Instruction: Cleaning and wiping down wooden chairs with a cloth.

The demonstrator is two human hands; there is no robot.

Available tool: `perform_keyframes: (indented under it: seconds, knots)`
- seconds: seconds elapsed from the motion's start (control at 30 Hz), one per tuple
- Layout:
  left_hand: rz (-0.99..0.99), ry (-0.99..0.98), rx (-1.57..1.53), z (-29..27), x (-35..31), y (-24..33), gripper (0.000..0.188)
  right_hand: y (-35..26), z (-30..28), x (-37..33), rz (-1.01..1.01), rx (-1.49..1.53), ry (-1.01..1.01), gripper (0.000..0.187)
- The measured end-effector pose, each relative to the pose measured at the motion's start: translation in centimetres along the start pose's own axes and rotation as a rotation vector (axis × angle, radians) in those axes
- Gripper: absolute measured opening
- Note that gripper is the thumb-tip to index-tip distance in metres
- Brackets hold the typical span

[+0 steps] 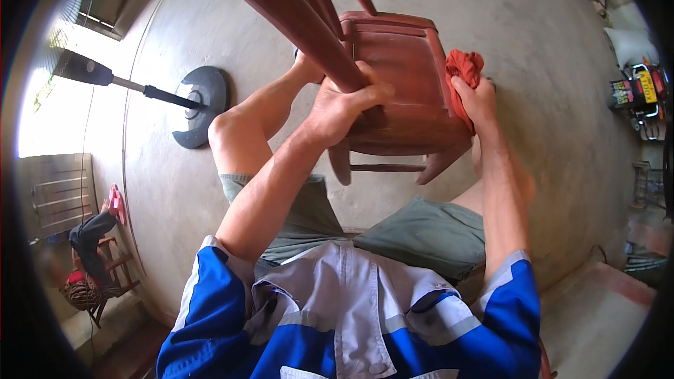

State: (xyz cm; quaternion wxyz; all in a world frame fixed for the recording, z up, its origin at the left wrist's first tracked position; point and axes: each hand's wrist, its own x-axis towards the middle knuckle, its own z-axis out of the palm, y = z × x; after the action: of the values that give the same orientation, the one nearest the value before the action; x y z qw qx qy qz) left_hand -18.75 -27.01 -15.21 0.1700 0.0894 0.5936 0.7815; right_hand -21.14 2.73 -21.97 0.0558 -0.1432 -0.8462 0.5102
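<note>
A reddish-brown wooden chair (397, 74) stands between my knees, tilted or turned so that its seat faces me. My left hand (344, 102) is wrapped round one of its thick wooden bars, which rises toward the upper left. At the right edge of the seat my right hand (477, 102) grips a crumpled orange-red cloth (464, 67). The cloth lies against the side of the seat frame, and part of it hangs below my fingers. Two chair legs and a crossbar show below the seat's near edge.
A fan stand with a round black base (219, 102) is at the left. A seated person (91, 253) is at the far left, near a slatted wooden panel (60, 193). At the right edge stands a motorbike (642, 91). The concrete floor (562, 168) spreads around the chair.
</note>
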Motion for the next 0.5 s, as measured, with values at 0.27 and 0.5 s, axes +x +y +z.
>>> perform_keyframes:
  seconds: [0.27,0.5]
  knots:
    - [0.133,0.171,-0.124,2.5,4.1,-1.3,0.018,-7.5,4.6,-3.2,-0.615,-0.31,0.181,0.028]
    - [0.097,0.337,-0.169,1.1,9.0,0.8,0.023,-11.3,7.4,-7.7,-0.6,-0.104,0.264,0.035]
